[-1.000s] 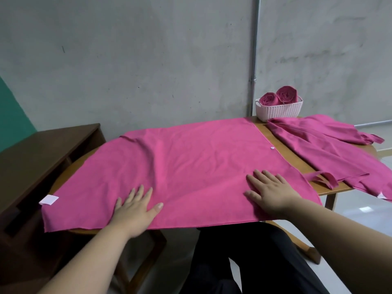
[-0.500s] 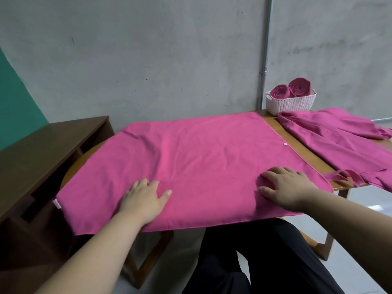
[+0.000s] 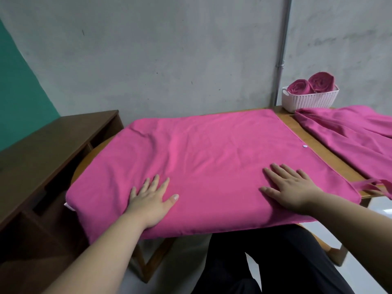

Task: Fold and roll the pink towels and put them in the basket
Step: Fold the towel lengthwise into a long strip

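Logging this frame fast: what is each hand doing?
Left hand: open, flat on the spread pink towel.
Right hand: open, flat on the same towel.

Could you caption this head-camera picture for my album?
Left hand and right hand flat on a spread pink towel; two rolled towels sit in the basket.

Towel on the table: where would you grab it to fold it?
Likely the near hem, from the person's side: the towel lies flat, but that hem hangs off the table, so fingers can pinch it. The left hand and right hand rest flat on it.
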### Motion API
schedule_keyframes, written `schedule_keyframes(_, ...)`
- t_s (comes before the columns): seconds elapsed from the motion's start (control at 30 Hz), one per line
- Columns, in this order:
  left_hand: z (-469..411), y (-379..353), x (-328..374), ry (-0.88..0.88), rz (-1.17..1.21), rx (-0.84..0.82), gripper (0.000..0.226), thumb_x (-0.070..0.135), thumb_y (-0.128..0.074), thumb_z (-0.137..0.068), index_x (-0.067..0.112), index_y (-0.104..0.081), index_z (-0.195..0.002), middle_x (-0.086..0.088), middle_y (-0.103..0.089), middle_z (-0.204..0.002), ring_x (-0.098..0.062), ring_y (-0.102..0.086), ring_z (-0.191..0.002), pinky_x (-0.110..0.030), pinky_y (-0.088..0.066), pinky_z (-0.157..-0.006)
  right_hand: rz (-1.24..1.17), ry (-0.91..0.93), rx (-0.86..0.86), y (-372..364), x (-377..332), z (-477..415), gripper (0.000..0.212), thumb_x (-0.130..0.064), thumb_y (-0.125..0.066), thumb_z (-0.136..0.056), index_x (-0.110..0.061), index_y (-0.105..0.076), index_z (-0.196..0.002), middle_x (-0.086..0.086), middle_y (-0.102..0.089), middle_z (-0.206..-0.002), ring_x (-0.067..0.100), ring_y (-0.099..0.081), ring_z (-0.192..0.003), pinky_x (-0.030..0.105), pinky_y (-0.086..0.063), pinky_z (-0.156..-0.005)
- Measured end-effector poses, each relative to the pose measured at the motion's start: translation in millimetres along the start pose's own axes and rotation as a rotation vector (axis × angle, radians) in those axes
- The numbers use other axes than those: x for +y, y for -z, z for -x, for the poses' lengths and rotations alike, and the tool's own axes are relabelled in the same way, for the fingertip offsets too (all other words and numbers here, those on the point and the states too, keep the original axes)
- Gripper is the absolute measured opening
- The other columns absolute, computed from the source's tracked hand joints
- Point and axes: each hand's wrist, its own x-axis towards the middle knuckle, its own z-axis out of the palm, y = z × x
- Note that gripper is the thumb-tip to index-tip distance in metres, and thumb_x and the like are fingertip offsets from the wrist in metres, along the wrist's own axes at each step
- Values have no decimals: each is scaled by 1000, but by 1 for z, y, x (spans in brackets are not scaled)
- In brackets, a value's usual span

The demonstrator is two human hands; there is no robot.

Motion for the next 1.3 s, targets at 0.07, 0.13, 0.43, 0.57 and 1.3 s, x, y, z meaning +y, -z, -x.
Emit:
schedule_keyframes(0.07,4,1,-1,-4,8,-16,77,76,-18,-94,40,3,-159,5,11,-168,-21,8,-155,-53,1,-123,7,-6,24,4,-2,2,94,-85,-9,-80,-36,-12,-160,-4,-9,-169,20,-9,-155,47,-13,-123)
schedule_keyframes(0.13,-2,7,-3,-8,27,27,78,76,-25,-93,39,-8,-160,3,-4,-168,-23,-4,-154,-51,-10,-123,29,-10,111,13,-8,-3,74,-76,-29,-91,-33,-35,-151,-1,-32,-159,24,-28,-147,47,-27,-117)
schedule_keyframes(0.43,-27,10,-29,49,37,4,78,78,-16,-92,42,2,-159,7,10,-168,-19,9,-155,-53,2,-123,2,38,25,4,-27,-37,95,-85,-3,-78,-37,-2,-161,-2,2,-170,20,1,-156,48,-7,-124)
schedule_keyframes(0.57,-17,6,-25,85,12,-6,80,80,-14,-91,41,5,-158,5,12,-168,-22,9,-155,-56,1,-123,46,15,69,7,-30,-35,86,-82,-14,-84,-36,-22,-156,-1,-21,-165,23,-19,-151,45,-20,-120)
schedule_keyframes(1.3,-46,21,-23,-76,38,92,72,71,-30,-96,40,-13,-159,3,0,-169,-18,7,-155,-48,2,-125,4,289,107,24,-120,-76,76,-73,-30,-95,-32,-23,-158,-1,-18,-166,20,-13,-153,43,-16,-122)
